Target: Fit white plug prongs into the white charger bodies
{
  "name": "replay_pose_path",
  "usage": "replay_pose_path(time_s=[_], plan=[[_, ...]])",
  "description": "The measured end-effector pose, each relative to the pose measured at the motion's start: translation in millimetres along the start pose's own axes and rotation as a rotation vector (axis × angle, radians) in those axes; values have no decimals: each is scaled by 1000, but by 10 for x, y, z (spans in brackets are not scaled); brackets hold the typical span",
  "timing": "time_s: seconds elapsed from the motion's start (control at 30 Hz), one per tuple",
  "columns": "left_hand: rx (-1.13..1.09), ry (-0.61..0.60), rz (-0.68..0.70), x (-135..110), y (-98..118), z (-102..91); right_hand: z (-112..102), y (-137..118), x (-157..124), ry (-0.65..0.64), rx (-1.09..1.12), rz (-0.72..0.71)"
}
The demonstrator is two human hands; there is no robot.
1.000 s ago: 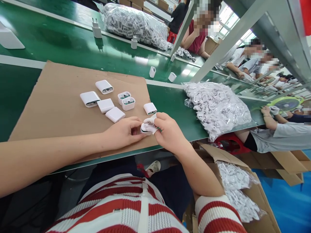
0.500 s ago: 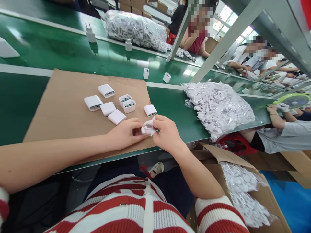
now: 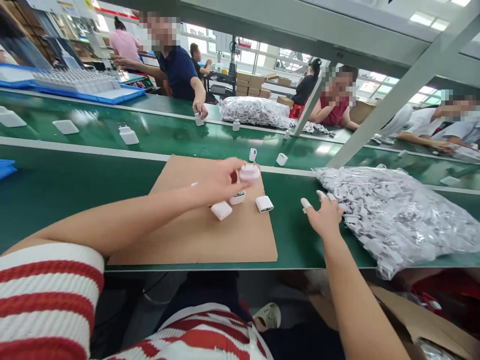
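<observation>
My left hand [image 3: 219, 182] is closed round a white charger housing [image 3: 249, 173], blurred by motion, above the far right part of a cardboard sheet [image 3: 225, 245]. Beneath that hand, a housing with green circuit board inside [image 3: 238, 198] is partly hidden. Another white housing [image 3: 221, 210] lies just in front of it, and one more housing [image 3: 264, 204] rests at the sheet's right edge. My right hand [image 3: 325, 216] is open, fingers spread and tips covered in white, at the left edge of a clear plastic bag of small white parts [image 3: 405, 215].
Chargers such as a pronged one [image 3: 128, 135] stand along the green belt [image 3: 165, 137]. Across it, a co-worker's hand [image 3: 200, 108] touches a charger. A slanted metal post [image 3: 386, 90] rises behind the bag. An opened carton [image 3: 423, 320] is below the table at right.
My hands have parted. The left carries the housing up and away across the cardboard; the right has let go and reached right to the bag. The view has swung left.
</observation>
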State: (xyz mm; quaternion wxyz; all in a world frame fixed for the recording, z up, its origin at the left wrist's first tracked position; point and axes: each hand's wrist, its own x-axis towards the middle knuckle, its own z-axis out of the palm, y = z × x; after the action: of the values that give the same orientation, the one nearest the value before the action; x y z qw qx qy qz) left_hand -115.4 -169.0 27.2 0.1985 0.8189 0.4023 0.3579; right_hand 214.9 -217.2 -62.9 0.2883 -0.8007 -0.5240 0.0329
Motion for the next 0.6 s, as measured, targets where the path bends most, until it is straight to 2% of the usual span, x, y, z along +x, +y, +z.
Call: replay_pose_path(time_s=[0.1, 0.17, 0.23, 0.3, 0.43, 0.53, 0.6], plan=[[287, 194, -118, 547, -589, -210, 143, 153, 193, -22, -230, 115], [414, 273, -321, 809, -1047, -357, 235, 224, 237, -22, -233, 120], [475, 288, -495, 937, -1466, -501, 298, 300, 256, 24, -184, 109], [498, 291, -605, 955, -1798, -618, 329, 388, 276, 115, -124, 103], [506, 267, -701, 881, -2192, -739, 320, 542, 309, 176, -12, 98], [508, 237, -683, 826, -2349, -838, 278, 594, 288, 149, 25, 134], [535, 297, -653, 749, -2440, -987, 250, 597, 264, 139, 19, 147]])
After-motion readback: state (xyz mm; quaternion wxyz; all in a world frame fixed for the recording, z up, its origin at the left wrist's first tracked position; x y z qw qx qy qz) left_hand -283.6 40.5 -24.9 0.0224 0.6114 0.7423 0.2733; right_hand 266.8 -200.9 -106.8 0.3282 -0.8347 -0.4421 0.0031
